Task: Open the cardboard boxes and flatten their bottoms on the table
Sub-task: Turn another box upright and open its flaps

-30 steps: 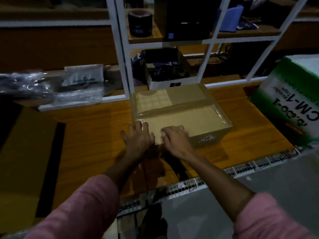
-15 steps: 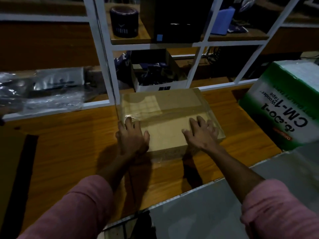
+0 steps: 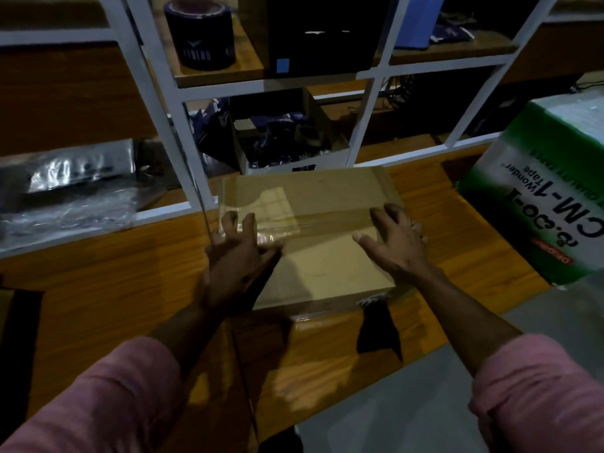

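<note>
A brown cardboard box [image 3: 320, 256] stands on the wooden table [image 3: 98, 282], its top sealed with a strip of clear tape running left to right. My left hand [image 3: 240, 256] lies on the box's left side, fingers spread over the tape's end at the left edge. My right hand [image 3: 394, 240] rests flat on the box's right side, fingers spread toward the right edge, thumb pointing left. Neither hand curls round anything.
A green and white tape carton [image 3: 549, 197] stands at the right. A white shelf frame [image 3: 157, 103] rises behind the box, holding a dark tape roll [image 3: 201, 34], an open box of dark items [image 3: 287, 138] and plastic bags [image 3: 65, 191]. A dark flat board [image 3: 16, 348] lies at the left.
Both hands have moved from the box's near edge up onto its top and spread apart to its left and right sides. The camera has come closer to the box.
</note>
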